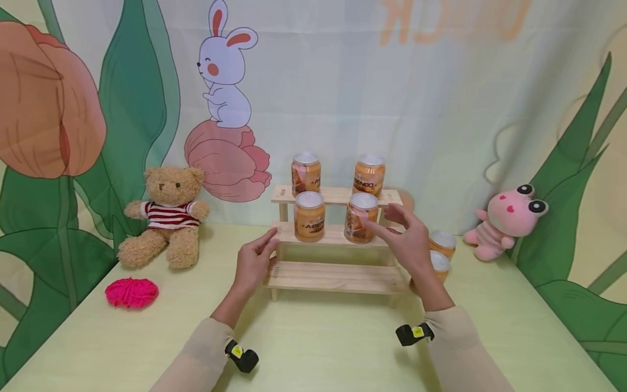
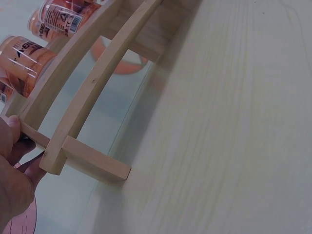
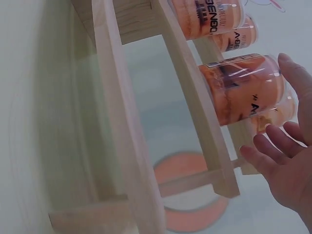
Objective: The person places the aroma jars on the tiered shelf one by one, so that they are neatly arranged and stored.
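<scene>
A three-tier wooden rack [image 1: 333, 275] stands on the table, its lowest step bare. Two orange cans with silver lids stand on the top step: a left one [image 1: 306, 177] and a right one [image 1: 369, 177]. The middle step bears another pair, a left can [image 1: 309, 218] and a right can [image 1: 361, 219]. At the rack's left end, my left hand [image 1: 253, 262] pinches the side of the frame [image 2: 33, 135] between thumb and fingers. My right hand [image 1: 409, 239] is beside the middle step's right can, fingers spread and loosely bent; its thumb is at the can's edge, contact unclear.
Behind my right wrist, partly hidden, more orange cans [image 1: 442, 244] stand right of the rack. A teddy bear [image 1: 171, 218] and pink yarn [image 1: 132, 293] lie to the left. A pink frog plush [image 1: 506, 220] sits at right, before a printed curtain [image 1: 323, 81].
</scene>
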`<act>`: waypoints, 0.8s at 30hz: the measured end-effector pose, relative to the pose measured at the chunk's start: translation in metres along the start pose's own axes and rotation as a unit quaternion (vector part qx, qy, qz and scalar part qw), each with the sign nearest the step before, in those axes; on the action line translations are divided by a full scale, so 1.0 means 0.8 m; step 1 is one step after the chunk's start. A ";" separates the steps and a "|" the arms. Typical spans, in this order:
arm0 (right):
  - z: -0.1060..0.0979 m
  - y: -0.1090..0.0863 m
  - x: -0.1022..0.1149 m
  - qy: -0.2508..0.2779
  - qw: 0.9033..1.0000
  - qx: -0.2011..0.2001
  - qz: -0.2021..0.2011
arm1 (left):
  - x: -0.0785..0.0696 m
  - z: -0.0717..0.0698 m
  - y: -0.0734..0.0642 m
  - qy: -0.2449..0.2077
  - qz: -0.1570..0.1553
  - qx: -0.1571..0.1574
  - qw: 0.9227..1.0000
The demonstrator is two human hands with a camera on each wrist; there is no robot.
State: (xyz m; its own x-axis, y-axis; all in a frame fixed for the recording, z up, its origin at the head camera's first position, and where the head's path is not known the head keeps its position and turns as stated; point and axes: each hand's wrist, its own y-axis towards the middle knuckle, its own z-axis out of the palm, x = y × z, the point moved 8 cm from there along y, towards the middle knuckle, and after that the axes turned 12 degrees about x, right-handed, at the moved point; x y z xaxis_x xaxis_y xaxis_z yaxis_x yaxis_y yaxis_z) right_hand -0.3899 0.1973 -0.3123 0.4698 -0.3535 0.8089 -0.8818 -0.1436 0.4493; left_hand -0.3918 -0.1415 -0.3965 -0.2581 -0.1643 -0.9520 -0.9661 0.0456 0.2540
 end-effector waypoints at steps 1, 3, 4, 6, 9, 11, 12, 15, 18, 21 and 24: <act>-0.003 -0.004 0.001 0.001 1.000 0.001 -0.004 | 0.000 0.000 0.000 0.000 0.000 0.000 1.000; -0.009 -0.011 0.002 -0.006 1.000 0.003 -0.012 | 0.001 0.001 0.000 0.001 -0.002 0.002 1.000; -0.011 -0.014 0.002 -0.008 1.000 0.006 -0.017 | 0.000 0.000 -0.001 0.000 -0.001 0.001 1.000; -0.017 -0.019 -0.001 -0.012 1.000 0.006 -0.019 | 0.001 0.000 -0.001 -0.001 -0.003 -0.001 1.000; -0.027 -0.024 -0.009 -0.020 1.000 0.001 -0.014 | 0.001 0.000 -0.001 0.000 -0.003 -0.001 1.000; -0.034 -0.026 -0.015 -0.028 1.000 -0.003 -0.008 | 0.002 0.001 -0.001 -0.001 -0.005 0.001 1.000; -0.038 -0.027 -0.019 -0.035 0.999 -0.006 -0.003 | 0.002 0.001 -0.001 -0.002 -0.005 0.003 1.000; -0.048 -0.027 -0.028 -0.058 0.998 -0.013 0.010 | 0.001 0.001 -0.001 -0.001 -0.006 0.004 1.000; -0.059 -0.027 -0.035 -0.082 0.996 -0.018 0.020 | 0.000 -0.001 -0.001 0.000 -0.004 0.000 1.000; -0.068 -0.027 -0.040 -0.103 0.994 -0.005 0.022 | -0.001 -0.001 0.000 0.002 -0.001 -0.002 1.000; -0.080 -0.029 -0.047 -0.119 0.992 0.019 0.023 | -0.001 0.000 0.001 0.003 0.002 0.001 1.000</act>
State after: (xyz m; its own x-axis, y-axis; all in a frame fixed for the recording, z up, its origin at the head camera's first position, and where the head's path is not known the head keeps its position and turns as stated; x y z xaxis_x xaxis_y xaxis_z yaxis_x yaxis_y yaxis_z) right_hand -0.3847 0.2730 -0.3292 0.4093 -0.5683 0.7138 -0.9054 -0.1557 0.3951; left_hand -0.3921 -0.1410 -0.3958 -0.2628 -0.1702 -0.9497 -0.9649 0.0488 0.2582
